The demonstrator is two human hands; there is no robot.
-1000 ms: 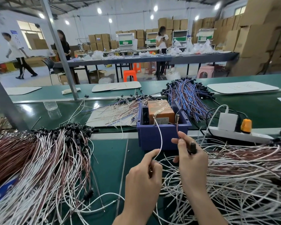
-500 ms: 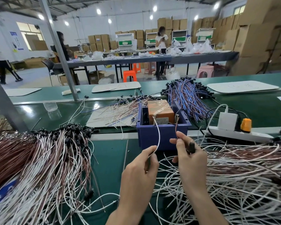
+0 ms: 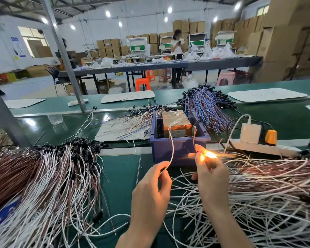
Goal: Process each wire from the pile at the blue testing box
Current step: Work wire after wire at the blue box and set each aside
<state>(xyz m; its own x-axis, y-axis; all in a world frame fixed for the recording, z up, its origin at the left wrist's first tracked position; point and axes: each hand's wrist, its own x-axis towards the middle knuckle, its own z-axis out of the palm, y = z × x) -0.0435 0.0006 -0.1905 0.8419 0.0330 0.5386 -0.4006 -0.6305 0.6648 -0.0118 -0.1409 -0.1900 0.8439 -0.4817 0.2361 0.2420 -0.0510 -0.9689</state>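
Observation:
The blue testing box (image 3: 175, 151) stands at the table's middle with an orange unit (image 3: 175, 122) inside and two metal contacts on its near rim. My left hand (image 3: 150, 190) pinches a white wire (image 3: 172, 149) whose tip touches the left contact. My right hand (image 3: 211, 176) grips the wire's black lamp end (image 3: 209, 155), which glows bright orange, while a reddish lead (image 3: 194, 140) runs up to the right contact. A tangled pile of white and brown wires (image 3: 267, 190) lies under and right of my right hand.
A big bundle of white and brown wires with black ends (image 3: 43, 176) covers the left. Blue and brown wires (image 3: 206, 108) lie behind the box, loose wires on a white board (image 3: 122, 127) to its left. A power strip (image 3: 258, 145) with a white charger sits right.
The lamp end in my right hand has lit up orange. Both hands stayed near the box, my left hand holding the white wire on the left contact.

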